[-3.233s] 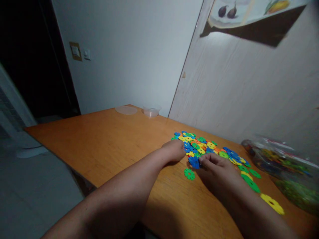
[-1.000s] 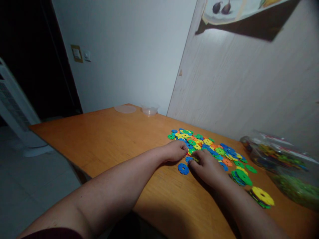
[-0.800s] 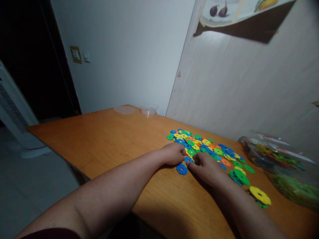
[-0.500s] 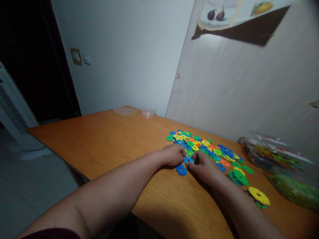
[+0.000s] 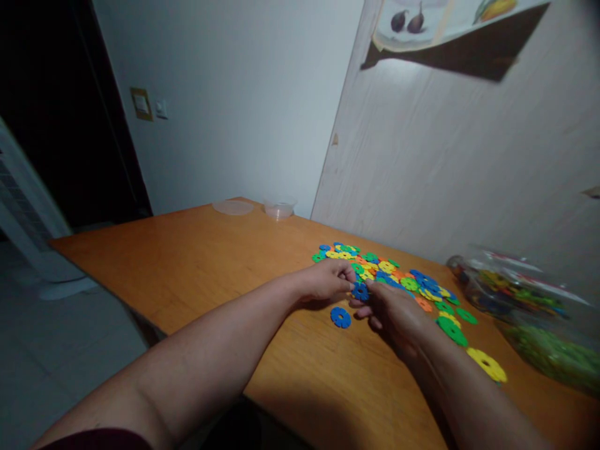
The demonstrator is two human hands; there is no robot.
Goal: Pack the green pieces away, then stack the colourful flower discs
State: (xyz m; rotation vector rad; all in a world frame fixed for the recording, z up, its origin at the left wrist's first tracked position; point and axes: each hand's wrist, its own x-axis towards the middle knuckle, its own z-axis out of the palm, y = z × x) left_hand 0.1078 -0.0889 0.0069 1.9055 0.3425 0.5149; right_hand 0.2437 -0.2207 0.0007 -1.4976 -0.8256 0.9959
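A blue notched plastic disc (image 5: 360, 291) is raised between my two hands, its face toward me. The fingertips of my left hand (image 5: 332, 279) are closed on its left edge. My right hand (image 5: 390, 309) grips it from the right, thumb on top and the other fingers curled beneath. Another blue disc (image 5: 340, 317) lies flat on the table just below my left hand. Behind the hands spreads a pile of blue, green, yellow and orange discs (image 5: 385, 267), partly covered by my fingers.
Stacked discs, a green one (image 5: 452, 331) and a yellow one (image 5: 486, 365) on top, lie by my right forearm. Clear bags of colourful pieces (image 5: 520, 290) rest against the wall. A clear bowl (image 5: 279, 208) and a round lid (image 5: 233, 207) sit at the table's (image 5: 197, 262) far corner.
The blue disc between my hands has come up off the table and tilted toward me. My right hand has turned, its fingers now under the disc; my left hand has risen slightly.
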